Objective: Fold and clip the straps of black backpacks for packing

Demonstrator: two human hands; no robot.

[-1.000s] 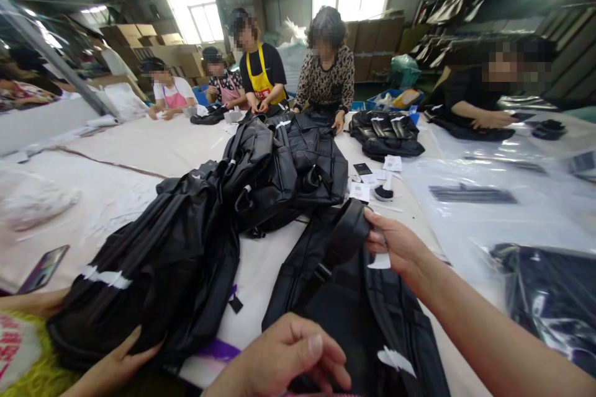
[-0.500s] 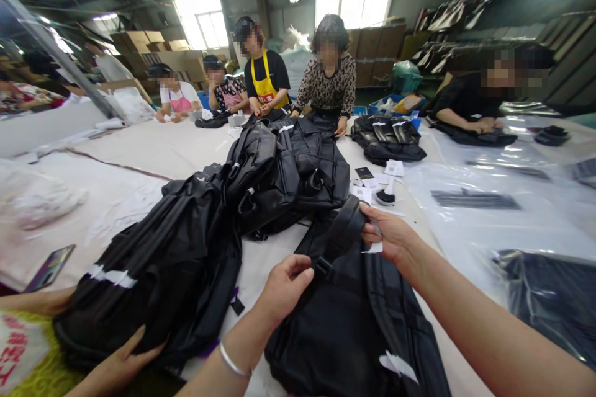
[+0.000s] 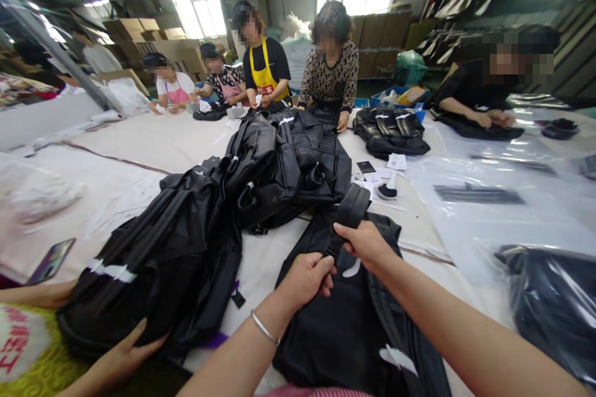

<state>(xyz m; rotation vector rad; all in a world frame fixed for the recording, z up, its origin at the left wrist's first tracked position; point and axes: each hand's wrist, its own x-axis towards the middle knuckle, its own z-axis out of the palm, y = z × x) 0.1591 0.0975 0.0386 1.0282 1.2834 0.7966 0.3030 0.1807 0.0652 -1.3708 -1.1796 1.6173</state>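
Note:
A black backpack [image 3: 335, 329] lies flat on the table in front of me. Its shoulder strap [image 3: 352, 203] is raised and folded over between my hands. My left hand [image 3: 310, 276], with a silver bangle at the wrist, is closed on the lower part of the strap. Higher up, my right hand [image 3: 365, 242] pinches the same strap between thumb and fingers. A white paper piece [image 3: 352, 268] hangs just under my right hand. Another white wrap [image 3: 398, 358] sits around the backpack's other strap.
At left, a co-worker's hands [image 3: 123, 356] hold another black backpack [image 3: 153, 260]. More black backpacks [image 3: 293, 167] are heaped ahead. A brush [image 3: 387, 190] and paper tags [image 3: 372, 175] lie right of the heap. Clear plastic sheeting [image 3: 465, 223] covers the right side; a phone [image 3: 51, 260] lies far left.
My left hand has moved up and right and closed on the strap. My right hand has slid down and left along it, nearer my left hand.

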